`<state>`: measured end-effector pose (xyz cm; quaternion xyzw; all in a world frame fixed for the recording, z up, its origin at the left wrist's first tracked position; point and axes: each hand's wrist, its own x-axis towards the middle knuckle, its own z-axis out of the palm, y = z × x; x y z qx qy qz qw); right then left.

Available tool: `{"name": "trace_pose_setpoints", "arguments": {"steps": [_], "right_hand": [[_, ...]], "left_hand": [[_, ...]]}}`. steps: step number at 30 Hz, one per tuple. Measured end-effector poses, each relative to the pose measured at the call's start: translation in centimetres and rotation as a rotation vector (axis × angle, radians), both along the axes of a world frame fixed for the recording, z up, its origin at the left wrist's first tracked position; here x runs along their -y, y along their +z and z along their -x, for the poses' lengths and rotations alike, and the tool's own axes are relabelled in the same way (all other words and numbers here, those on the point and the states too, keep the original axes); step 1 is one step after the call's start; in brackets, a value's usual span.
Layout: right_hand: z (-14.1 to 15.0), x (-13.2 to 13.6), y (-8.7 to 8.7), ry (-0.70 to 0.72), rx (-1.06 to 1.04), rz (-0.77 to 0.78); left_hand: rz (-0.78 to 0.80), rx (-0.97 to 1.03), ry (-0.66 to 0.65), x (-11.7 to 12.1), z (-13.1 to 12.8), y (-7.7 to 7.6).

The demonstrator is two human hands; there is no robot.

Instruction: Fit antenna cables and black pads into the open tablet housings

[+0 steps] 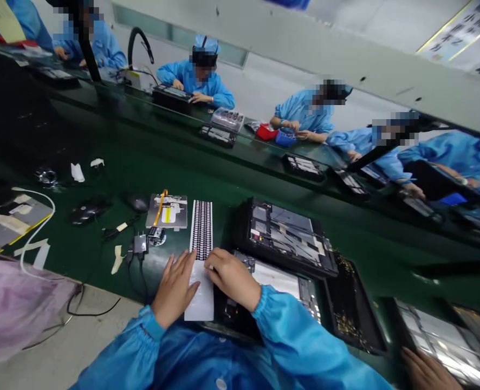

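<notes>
A long white sheet of small black stickers [202,227] lies on the green table in front of me, its near part bare backing. My left hand [175,287] rests flat along the left edge of this sheet, fingers stretched out. At the right edge, where the rows of stickers end, my right hand [234,276] has its fingers bent and pinched together. Whatever is between those fingertips is hidden. Right of my hands, an opened tablet-like device with a silver inside [278,279] lies partly under my right forearm. Stacked black trays holding device parts [291,233] stand behind it.
A black tray with small gold-coloured pieces [354,309] lies right. To the left are a grey panel with an orange flex cable [167,212], a charger [140,245], a mouse [89,210] and cables. Another person's hand [429,371] shows lower right; co-workers sit across the bench.
</notes>
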<state>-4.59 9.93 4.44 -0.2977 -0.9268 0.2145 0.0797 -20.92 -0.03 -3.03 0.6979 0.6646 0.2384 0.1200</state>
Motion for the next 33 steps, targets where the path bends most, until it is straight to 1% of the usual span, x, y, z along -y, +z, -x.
{"name": "trace_pose_setpoints", "arguments": {"steps": [3,5,8,16,18,19,21,23,25,26,27,28,30,31,33], "right_hand": [[1.7,-0.9,-1.7,0.026,0.151,-0.051],[2.6,-1.4,-2.4,0.052,0.207,-0.081],[3.4,-1.8,-3.0,0.066,0.233,-0.101],[4.9,-1.9,-3.6,0.099,0.222,-0.132],[5.0,-2.4,-3.1,0.115,0.201,-0.105],[4.7,-2.6,-2.4,0.125,0.193,-0.089],[2.8,-2.8,-0.2,0.118,0.107,-0.034],[-0.6,-2.0,2.8,0.048,-0.117,0.046],[-5.2,0.0,5.5,-0.062,-0.391,0.12],[-7.7,1.3,6.4,-0.113,-0.439,0.136],[-10.1,2.8,6.8,-0.163,-0.441,0.137],[-12.3,4.3,6.7,-0.213,-0.414,0.131],[-15.7,7.2,5.3,-0.295,-0.333,0.11],[-16.7,8.4,4.3,-0.323,-0.293,0.098],[-17.7,10.2,2.3,-0.354,-0.233,0.062]], "left_hand": [[0.008,0.027,-0.007,0.6,0.4,-0.2],[0.016,0.036,-0.023,0.3,0.7,-0.2],[-0.002,0.027,-0.036,-0.4,1.2,-0.1],[-0.047,-0.024,-0.035,-0.9,1.3,-0.2],[-0.053,-0.044,-0.027,-1.1,1.4,-0.4],[-0.057,-0.051,-0.024,-1.2,1.5,-0.4],[-0.061,-0.053,-0.029,-1.4,1.8,-0.5],[-0.061,-0.041,-0.06,-1.3,2.0,-0.3],[-0.088,-0.02,-0.064,-0.9,1.4,0.5],[-0.122,-0.002,-0.05,-0.5,0.8,1.1],[-0.168,0.025,-0.034,0.0,-0.2,1.8],[-0.217,0.057,-0.031,0.5,-1.4,2.6],[-0.284,0.123,-0.097,1.4,-4.5,3.9],[-0.292,0.145,-0.156,1.7,-6.0,4.4],[-0.271,0.16,-0.264,2.1,-8.8,4.7]]}}
